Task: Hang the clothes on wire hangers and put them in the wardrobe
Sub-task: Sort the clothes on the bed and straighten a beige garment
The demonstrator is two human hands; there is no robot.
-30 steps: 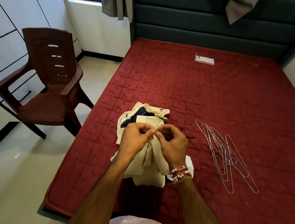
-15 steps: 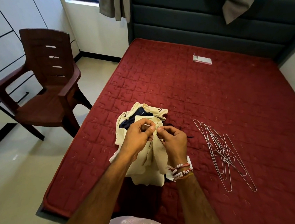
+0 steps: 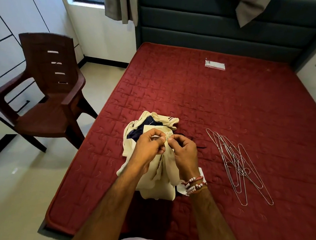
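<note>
Hardly anything has moved over the last second. Your left hand (image 3: 148,145) and right hand (image 3: 184,152) have stayed together at the same spot on the cream garment (image 3: 160,178), and only the fingertips have shifted a little. Both sets of fingers (image 3: 162,139) are curled and pinching the top edge of the fabric, tip to tip. It looks like you are working a button or a small fastening, but it is too small to tell.

The garment hangs from that pinch and trails down toward the near edge of the bed (image 3: 193,94), close to its near left corner. Just behind your hands is the rest of the clothes pile (image 3: 164,119), cream with a dark blue piece showing in it. The wire hangers (image 3: 238,164) lie in a loose bundle to your right, apart from the clothes and untouched.

I'd judge this is still preparation: nothing is on a hanger yet. Once the fastening is sorted, you'll need to free one hand and reach right for a single hanger. They overlap, so expect them to snag.

Farther off, a small white packet (image 3: 215,64) lies near the headboard end. The wardrobe (image 3: 7,32) stands past the chair (image 3: 47,101) on your left.
</note>
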